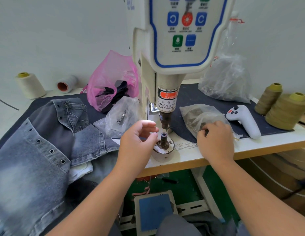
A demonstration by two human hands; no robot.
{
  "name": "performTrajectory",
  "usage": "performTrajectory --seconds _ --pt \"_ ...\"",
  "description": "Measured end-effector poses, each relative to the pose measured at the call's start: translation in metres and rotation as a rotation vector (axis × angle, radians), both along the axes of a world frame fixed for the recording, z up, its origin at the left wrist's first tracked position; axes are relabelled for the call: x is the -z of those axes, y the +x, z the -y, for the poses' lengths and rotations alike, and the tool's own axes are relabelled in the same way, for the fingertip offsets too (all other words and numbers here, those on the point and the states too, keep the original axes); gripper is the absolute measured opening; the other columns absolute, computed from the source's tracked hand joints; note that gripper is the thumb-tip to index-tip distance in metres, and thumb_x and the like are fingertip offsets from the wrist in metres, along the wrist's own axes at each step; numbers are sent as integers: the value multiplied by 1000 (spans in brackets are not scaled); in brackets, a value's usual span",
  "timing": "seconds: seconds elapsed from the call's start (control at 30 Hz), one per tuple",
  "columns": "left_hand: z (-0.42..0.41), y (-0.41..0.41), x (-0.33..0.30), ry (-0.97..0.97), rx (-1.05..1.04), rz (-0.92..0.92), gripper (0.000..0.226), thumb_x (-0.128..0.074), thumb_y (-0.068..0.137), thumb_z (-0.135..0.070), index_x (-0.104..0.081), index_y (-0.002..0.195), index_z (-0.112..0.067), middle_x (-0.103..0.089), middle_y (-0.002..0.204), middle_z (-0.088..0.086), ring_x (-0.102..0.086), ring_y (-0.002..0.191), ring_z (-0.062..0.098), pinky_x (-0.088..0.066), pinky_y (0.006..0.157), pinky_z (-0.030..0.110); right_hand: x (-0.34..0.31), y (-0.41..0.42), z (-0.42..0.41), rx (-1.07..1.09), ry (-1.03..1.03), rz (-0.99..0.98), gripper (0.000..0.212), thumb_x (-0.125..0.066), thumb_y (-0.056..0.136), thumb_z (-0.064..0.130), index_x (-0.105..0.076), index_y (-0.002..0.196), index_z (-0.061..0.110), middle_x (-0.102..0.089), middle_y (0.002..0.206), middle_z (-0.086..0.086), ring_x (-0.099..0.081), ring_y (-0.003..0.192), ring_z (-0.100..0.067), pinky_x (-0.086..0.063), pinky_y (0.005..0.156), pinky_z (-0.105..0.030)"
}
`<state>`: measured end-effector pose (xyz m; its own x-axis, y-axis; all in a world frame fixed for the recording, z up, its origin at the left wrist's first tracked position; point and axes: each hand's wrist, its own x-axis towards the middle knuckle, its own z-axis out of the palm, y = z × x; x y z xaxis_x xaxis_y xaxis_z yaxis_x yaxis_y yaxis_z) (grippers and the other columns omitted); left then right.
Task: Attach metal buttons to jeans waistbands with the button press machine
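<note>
The button press machine (167, 68) stands dead centre on the table (191, 155), its dark upper punch (165, 120) hanging straight above the lower die (164, 139), with a clear gap between the two. Nothing sits on the die right now. The left hand (138, 142) hovers just left of that die, fingers loosely curled and apart — relaxed, holding nothing that I can make out. Over on the right of the die, the right hand (215, 140) is down on a clear plastic bag (199, 119) of small metal parts, fingertips curled in and pinching at the bag; whether a button is between them I cannot tell.

The jeans (39, 150) lie heaped to the left of the machine, draped over the table edge, a row of metal eyelets (52, 151) showing along one band. Behind them, left of the machine's column, a pink bag (112, 77) and another small clear bag (121, 114). Right of the machine — a white handheld controller (243, 120), olive thread cones (284, 111) and a large clear bag (228, 77). White thread cones (29, 86) sit far left. Below the die, a blue foot pedal (154, 212).
</note>
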<state>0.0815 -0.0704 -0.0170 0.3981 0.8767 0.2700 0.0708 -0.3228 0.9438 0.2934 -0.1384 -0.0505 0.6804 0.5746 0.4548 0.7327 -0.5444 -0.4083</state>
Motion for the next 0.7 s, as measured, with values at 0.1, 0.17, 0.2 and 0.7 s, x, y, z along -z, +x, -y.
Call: performTrajectory --seconds 0.1,0.17,0.2,0.7 --pt "-7 0 -11 6 -35 12 17 -64 91 -7 -67 96 -23 -71 86 -8 -65 77 4 -57 72 22 1 0 -1 23 -19 10 19 -51 93 21 -67 86 11 -49 95 -1 -40 95 -18 -44 89 -40" --pt "-16 -1 -21 49 -48 -2 15 -64 91 -11 -67 93 -26 -68 81 -8 -61 68 0 -55 66 17 0 0 -1 22 -44 20 20 -51 93 21 -67 88 11 -48 98 -1 -38 95 -17 -43 91 -40" --pt "-22 -2 -25 61 -48 0 15 -64 91 -11 -67 92 -26 -68 78 -8 -60 65 -1 -54 65 16 0 1 -1 18 -57 28 20 -50 93 21 -67 90 11 -47 99 -1 -37 95 -17 -43 92 -40" --pt "-89 -25 11 319 -329 -444 16 -59 89 -11 -68 101 -15 -63 90 -7 -56 82 14 -43 71 29 -29 24 1 -73 -338 -64 24 -49 91 3 -67 106 4 -53 116 -12 -45 86 -21 -40 72 -33"
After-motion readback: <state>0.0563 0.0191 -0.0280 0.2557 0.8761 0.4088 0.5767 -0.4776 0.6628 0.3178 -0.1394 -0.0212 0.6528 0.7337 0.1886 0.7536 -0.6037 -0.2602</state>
